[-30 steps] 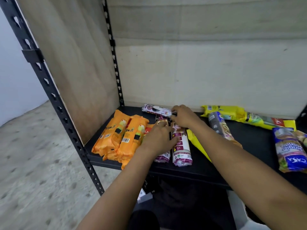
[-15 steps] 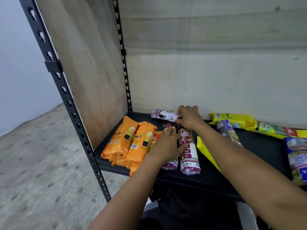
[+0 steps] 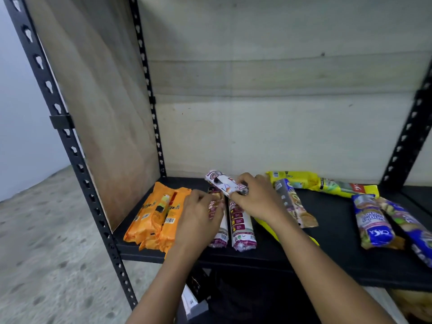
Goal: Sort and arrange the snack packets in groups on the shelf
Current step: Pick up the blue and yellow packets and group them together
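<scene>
Lifted: white packet (image 3: 222, 184), pinched in your right hand (image 3: 254, 199) behind maroon pair (image 3: 242, 226), likely joining it; left hand (image 3: 198, 216): grip unclear.

Hidden under left hand (image 3: 198, 216): top half of maroon-and-white packet (image 3: 219, 238). Covered by right hand (image 3: 256, 199): right end of white packet (image 3: 218, 181). Mostly buried beneath right forearm: yellow packet (image 3: 263, 226). Cut off at right edge: blue packet (image 3: 420, 239). Too dark to identify: items (image 3: 198, 288) below shelf (image 3: 332, 230).
</scene>
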`<state>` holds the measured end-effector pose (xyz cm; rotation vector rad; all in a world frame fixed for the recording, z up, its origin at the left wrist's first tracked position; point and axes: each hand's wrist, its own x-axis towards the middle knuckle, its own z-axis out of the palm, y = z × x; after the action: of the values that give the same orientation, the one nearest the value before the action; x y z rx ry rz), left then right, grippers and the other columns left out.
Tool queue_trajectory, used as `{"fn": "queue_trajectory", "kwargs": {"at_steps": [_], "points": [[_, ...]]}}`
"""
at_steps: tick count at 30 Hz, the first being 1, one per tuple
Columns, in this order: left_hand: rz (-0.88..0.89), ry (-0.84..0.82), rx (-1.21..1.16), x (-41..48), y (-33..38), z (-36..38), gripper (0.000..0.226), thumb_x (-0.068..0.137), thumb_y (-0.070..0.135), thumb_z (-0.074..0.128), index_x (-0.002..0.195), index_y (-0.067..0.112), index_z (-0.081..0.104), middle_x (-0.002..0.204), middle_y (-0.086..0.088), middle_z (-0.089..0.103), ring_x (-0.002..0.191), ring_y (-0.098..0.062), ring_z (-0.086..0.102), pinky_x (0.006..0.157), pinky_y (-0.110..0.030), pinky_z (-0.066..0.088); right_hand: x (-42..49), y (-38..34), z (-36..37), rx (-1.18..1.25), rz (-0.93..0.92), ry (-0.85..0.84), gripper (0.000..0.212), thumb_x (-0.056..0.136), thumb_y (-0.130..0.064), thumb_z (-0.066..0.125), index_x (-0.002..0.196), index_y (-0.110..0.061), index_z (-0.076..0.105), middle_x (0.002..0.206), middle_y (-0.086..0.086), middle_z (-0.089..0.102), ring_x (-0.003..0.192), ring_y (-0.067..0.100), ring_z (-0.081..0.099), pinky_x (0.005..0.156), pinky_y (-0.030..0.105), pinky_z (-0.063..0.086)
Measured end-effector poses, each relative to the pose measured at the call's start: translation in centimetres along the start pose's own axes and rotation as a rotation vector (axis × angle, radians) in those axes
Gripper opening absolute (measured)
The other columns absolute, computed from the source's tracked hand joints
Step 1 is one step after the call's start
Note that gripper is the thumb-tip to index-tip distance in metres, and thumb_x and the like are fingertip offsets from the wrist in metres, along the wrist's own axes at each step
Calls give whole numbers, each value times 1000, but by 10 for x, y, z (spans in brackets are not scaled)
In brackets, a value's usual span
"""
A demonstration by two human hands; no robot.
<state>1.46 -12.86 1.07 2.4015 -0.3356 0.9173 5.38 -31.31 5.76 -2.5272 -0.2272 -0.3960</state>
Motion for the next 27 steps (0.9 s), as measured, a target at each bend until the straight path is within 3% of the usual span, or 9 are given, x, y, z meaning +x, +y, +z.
{"fn": "queue_trajectory", "kwargs": {"at_steps": [9, 16, 22, 27], "points": [[19, -145, -57, -17, 0, -1, 33, 92, 42, 57, 117, 22, 66, 116, 5, 54, 107, -9, 54, 87, -24, 48, -69, 4, 26, -16, 31, 61, 42, 83, -64, 55, 116, -38, 51, 109, -6, 43, 117, 19, 40, 76, 38, 50], [24, -227, -41, -17, 6, -3, 30, 95, 46, 54, 114, 29, 69, 114, 9, 61, 102, -9, 59, 84, -30, 53, -73, 6, 25, -20, 31, 3, 47, 85, -69, 47, 120, -36, 51, 115, -5, 48, 118, 17, 39, 80, 39, 49], [26, -256, -30, -20, 9, -5, 42, 94, 57, 46, 119, 30, 68, 115, 11, 67, 102, -4, 59, 85, -25, 51, -71, 13, 21, 68, 19, -45, 30, 99, -40, 39, 122, -35, 58, 113, 0, 50, 117, 23, 42, 90, 41, 46], [20, -237, -36, -21, 11, -5, 34, 96, 48, 51, 119, 29, 67, 115, 7, 65, 101, -7, 59, 84, -27, 52, -69, 21, 18, 167, 28, -17, 36, 94, -38, 43, 126, -35, 60, 119, -3, 54, 117, 18, 51, 92, 42, 49]]}}
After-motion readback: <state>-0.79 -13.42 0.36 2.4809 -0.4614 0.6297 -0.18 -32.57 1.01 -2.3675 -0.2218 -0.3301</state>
